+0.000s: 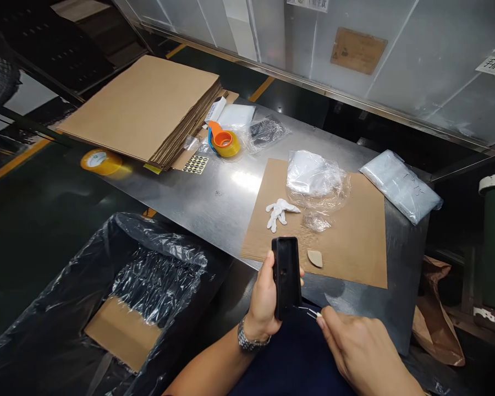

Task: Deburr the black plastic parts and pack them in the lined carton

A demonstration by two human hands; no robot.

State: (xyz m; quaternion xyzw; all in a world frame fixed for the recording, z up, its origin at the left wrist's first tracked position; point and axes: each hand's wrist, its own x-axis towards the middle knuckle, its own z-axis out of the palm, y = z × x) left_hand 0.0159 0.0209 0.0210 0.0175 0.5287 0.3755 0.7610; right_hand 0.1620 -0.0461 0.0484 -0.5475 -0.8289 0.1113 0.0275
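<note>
Holding a black case (pixel 286 275) upright in the left hand (pixel 266 297), just in front of the near edge of the brown sheet (pixel 355 236), over the near edge of the bench (pixel 214 203). Grasping the case with the fingers (pixel 269 258) clenched around its two long sides, with the thumb on the left one. Showing to the camera a face of the case with a raised rim and a small hole. Wearing a metal watch (pixel 249 338) on this wrist.

Pinching a thin metal tool (pixel 309 312) between the fingers (pixel 322 320) of the right hand (pixel 363 352), nearer to the body than the sheet. Touching with its tip the lower right corner of the case, as far as can be seen. Cannot tell if tweezers or a pin.

Lying on the sheet, near its left edge: a white glove (pixel 279 212). Near its front edge, just right of the case: a small beige piece (pixel 314 258). At its back edge: crumpled clear plastic bags (pixel 315 179), partly over the sheet.

Right of the sheet, at the bench corner: a flat white bag (pixel 400 184). Behind and left of the sheet: an orange tape dispenser (pixel 223 140), then a sheet of black dots (pixel 195 164), then a cardboard stack (pixel 144 107). Further left from the sheet, at the bench edge: a yellow tape roll (pixel 101 161). Left of the sheet and lower, beside the bench: a box lined with black plastic (pixel 148 286)
</note>
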